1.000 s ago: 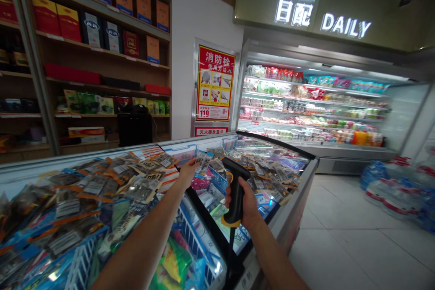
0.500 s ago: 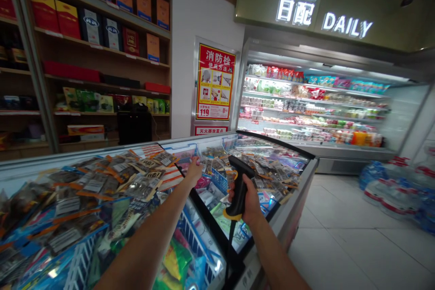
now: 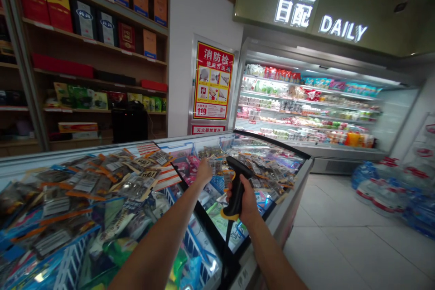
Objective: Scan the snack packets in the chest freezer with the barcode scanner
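My right hand (image 3: 247, 195) is wrapped round the handle of a black and yellow barcode scanner (image 3: 237, 190), its head tilted up and its cord hanging below. Ahead and to the left, my left hand (image 3: 204, 172) is stretched over the chest freezer. Its fingers look curled and are mostly turned from view, beside small dark snack packets (image 3: 217, 165) on the far part of the freezer lid. Whether it grips one of them is hidden. More snack packets with orange edges (image 3: 112, 167) lie heaped on the left glass.
Blue wire baskets (image 3: 199, 247) of bagged goods show through the freezer glass. Behind stand a shelf (image 3: 98, 61) of boxes and a lit dairy cooler (image 3: 306, 99). Packs of water bottles (image 3: 380, 195) stand on the tiled floor at right.
My left hand has moved right, from over the pink packs to beside the dark snack packets. The scanner stays in my right hand, and the view has shifted slightly.
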The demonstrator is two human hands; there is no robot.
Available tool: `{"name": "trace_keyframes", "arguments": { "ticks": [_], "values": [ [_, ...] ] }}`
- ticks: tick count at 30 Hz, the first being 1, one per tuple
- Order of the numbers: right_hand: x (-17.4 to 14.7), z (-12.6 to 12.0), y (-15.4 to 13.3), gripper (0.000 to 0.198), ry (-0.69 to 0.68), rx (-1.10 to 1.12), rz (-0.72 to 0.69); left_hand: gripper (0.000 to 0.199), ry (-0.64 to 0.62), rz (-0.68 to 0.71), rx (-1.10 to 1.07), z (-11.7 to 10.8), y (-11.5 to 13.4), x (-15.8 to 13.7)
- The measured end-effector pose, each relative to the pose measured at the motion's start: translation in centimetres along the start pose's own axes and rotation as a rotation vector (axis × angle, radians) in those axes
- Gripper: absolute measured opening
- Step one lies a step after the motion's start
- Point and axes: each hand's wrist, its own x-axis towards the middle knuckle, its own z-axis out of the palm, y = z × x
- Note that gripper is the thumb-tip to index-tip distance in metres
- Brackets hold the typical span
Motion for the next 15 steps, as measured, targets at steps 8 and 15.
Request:
{"name": "trace_keyframes", "arguments": {
  "ticks": [8,15],
  "values": [
    [0.1,0.0,0.6,0.029,-0.081,-0.028,0.027,0.039,0.201,0.155,0.338,-8.6,-3.7,-0.7],
    [-0.3,1.7,1.2,0.027,-0.054,-0.101,0.106,0.041,0.228,-0.023,0.624,-14.8,-6.8,-3.3]
  ]
}}
